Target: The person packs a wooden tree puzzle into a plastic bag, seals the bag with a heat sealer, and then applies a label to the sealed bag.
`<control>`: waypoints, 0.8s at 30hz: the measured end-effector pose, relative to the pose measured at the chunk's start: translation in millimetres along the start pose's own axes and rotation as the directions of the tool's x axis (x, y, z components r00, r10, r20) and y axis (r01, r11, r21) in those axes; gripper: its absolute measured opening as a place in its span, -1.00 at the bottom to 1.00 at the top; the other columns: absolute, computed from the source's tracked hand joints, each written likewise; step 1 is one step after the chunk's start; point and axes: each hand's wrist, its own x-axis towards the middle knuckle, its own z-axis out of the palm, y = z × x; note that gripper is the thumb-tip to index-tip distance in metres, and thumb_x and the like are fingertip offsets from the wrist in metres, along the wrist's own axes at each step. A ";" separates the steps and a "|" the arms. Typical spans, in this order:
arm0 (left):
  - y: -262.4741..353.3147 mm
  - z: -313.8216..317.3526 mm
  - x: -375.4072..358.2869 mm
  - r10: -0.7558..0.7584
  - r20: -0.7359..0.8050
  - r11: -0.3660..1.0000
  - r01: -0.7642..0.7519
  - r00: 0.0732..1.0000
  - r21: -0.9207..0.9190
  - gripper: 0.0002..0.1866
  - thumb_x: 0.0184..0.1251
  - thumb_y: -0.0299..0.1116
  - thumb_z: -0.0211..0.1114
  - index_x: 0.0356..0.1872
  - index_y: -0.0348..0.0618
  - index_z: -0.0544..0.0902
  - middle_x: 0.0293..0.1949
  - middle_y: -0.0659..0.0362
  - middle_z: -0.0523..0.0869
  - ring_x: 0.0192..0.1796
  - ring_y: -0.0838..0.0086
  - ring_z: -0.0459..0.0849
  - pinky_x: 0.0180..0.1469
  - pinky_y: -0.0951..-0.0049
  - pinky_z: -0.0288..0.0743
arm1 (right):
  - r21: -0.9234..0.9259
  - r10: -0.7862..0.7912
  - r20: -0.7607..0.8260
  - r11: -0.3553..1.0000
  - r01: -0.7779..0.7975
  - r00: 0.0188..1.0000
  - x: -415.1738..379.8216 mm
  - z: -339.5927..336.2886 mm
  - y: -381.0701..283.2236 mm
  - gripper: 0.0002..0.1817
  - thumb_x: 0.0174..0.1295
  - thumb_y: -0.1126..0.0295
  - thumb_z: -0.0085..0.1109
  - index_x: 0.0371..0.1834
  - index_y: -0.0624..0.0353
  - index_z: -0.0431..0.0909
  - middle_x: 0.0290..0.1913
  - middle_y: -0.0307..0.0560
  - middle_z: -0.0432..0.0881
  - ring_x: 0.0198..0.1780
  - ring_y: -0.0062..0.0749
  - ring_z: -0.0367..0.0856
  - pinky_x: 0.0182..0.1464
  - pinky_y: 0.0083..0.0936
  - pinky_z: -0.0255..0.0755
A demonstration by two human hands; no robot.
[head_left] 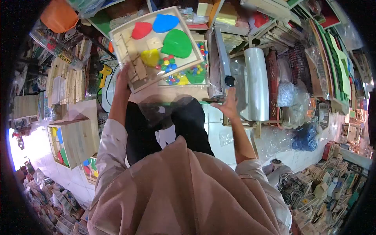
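My left hand point(123, 78) grips the lower left edge of a shallow wooden tray point(197, 61), tilted above the bench. Inside it lie a red piece point(141, 30), a blue piece point(165, 23), a green piece point(177, 44), a yellow piece point(150, 58), pale wooden parts and small coloured beads point(166, 62). Clear plastic point(156, 111) hangs below the tray, over my lap. A second tray point(207, 58) with similar pieces shows partly behind it. My right hand point(229, 105), fingers spread and holding nothing, is beside a long metal device point(223, 55) with a black round end point(230, 81).
To the right stands a roll of clear plastic point(256, 84), near red crates point(273, 78). A yellow-and-black power tool point(104, 74) and stacked wooden pieces point(64, 80) are on the left. A wooden box point(76, 139) stands on the white tiled floor point(215, 129).
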 end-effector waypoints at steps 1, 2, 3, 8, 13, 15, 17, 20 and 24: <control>5.9 3.0 -9.9 -0.011 0.006 1.000 0.011 1.000 0.010 -0.54 0.32 -0.11 0.14 0.11 -0.22 0.43 -0.07 0.11 0.61 -0.13 0.36 0.65 -0.11 0.33 0.58 | -0.038 -0.011 -0.073 0.999 0.008 0.997 0.5 9.3 -8.3 -0.08 -0.05 0.10 0.32 0.38 0.15 0.09 0.39 0.24 0.08 0.44 -0.02 0.01 0.31 0.28 -0.20; 10.0 3.8 -20.6 0.011 0.010 1.000 -0.011 1.000 0.006 -0.52 0.33 -0.10 0.13 0.13 -0.22 0.42 -0.05 0.10 0.60 -0.11 0.35 0.64 -0.09 0.33 0.57 | -0.077 -0.024 -0.150 0.997 0.012 0.988 4.6 20.9 -14.6 -0.20 0.05 0.16 0.23 0.38 0.08 0.12 0.38 0.21 0.13 0.41 0.01 0.06 0.28 0.32 -0.19; 13.3 3.9 -32.7 0.032 0.015 0.999 -0.032 0.999 0.004 -0.51 0.33 -0.10 0.12 0.15 -0.22 0.41 -0.03 0.09 0.59 -0.08 0.34 0.63 -0.07 0.33 0.56 | -0.099 -0.030 -0.192 0.995 0.011 0.981 9.9 29.8 -13.7 -0.30 0.10 0.19 0.18 0.34 0.03 0.19 0.35 0.16 0.18 0.40 0.02 0.09 0.27 0.35 -0.19; 20.5 0.8 -92.3 0.090 0.025 0.996 -0.090 0.996 0.004 -0.45 0.35 -0.06 0.07 0.20 -0.25 0.35 0.04 0.08 0.56 0.05 0.29 0.58 0.08 0.29 0.48 | -0.131 -0.085 -0.341 0.991 0.042 0.936 25.0 36.3 6.0 -0.72 0.10 0.33 0.11 -0.09 -0.09 0.61 0.19 -0.21 0.46 0.40 -0.08 0.11 0.27 0.31 -0.10; 15.8 3.2 -113.4 -0.029 -0.051 0.999 0.030 0.998 0.029 -0.31 0.35 0.09 0.01 0.31 -0.22 0.22 0.23 0.00 0.40 0.22 0.22 0.43 0.24 0.22 0.33 | -0.331 -0.307 -0.333 0.924 0.194 0.891 24.4 -27.1 31.9 -0.69 -0.10 0.37 0.21 -0.20 -0.10 0.60 0.09 -0.28 0.52 0.31 -0.17 0.23 0.20 0.04 0.13; 9.8 18.5 -118.1 -0.038 -0.113 0.997 0.045 0.993 0.062 -0.29 0.35 0.10 0.00 0.34 -0.21 0.19 0.28 0.00 0.34 0.26 0.21 0.38 0.26 0.21 0.29 | -0.342 -0.356 -0.301 0.906 0.249 0.884 38.9 -45.0 40.0 -0.75 -0.04 0.33 0.16 -0.22 -0.04 0.59 0.07 -0.29 0.52 0.26 -0.22 0.26 0.15 -0.07 0.17; 5.4 25.5 -118.1 -0.023 -0.189 0.991 0.047 0.982 0.126 -0.29 0.36 0.11 -0.02 0.35 -0.21 0.17 0.30 0.00 0.30 0.28 0.20 0.35 0.28 0.20 0.27 | -0.383 -0.392 -0.274 0.882 0.274 0.878 44.1 -58.7 48.5 -0.76 -0.05 0.33 0.17 -0.25 -0.03 0.58 0.04 -0.32 0.53 0.23 -0.25 0.28 0.10 -0.14 0.19; -3.3 30.4 -120.7 0.056 -0.225 0.988 -0.022 0.973 0.150 -0.28 0.36 0.11 -0.02 0.36 -0.20 0.15 0.31 0.01 0.28 0.29 0.17 0.33 0.30 0.20 0.22 | -0.360 -0.365 -0.339 0.902 0.239 0.867 52.9 -67.6 75.2 -0.78 -0.06 0.40 0.14 -0.28 0.01 0.58 -0.07 -0.19 0.58 0.07 -0.17 0.42 -0.02 -0.18 0.30; -3.0 -66.4 -108.3 0.543 0.516 0.065 -0.646 0.662 0.760 -0.25 0.37 0.10 -0.03 0.37 -0.27 0.08 0.30 0.00 0.29 0.29 0.14 0.31 0.33 0.18 0.16 | -0.258 -0.003 -0.627 0.945 -0.204 0.779 49.4 -99.5 188.1 -0.83 -0.06 0.44 0.05 -0.41 0.10 0.63 -0.24 0.06 0.61 -0.23 -0.05 0.58 -0.24 -0.24 0.45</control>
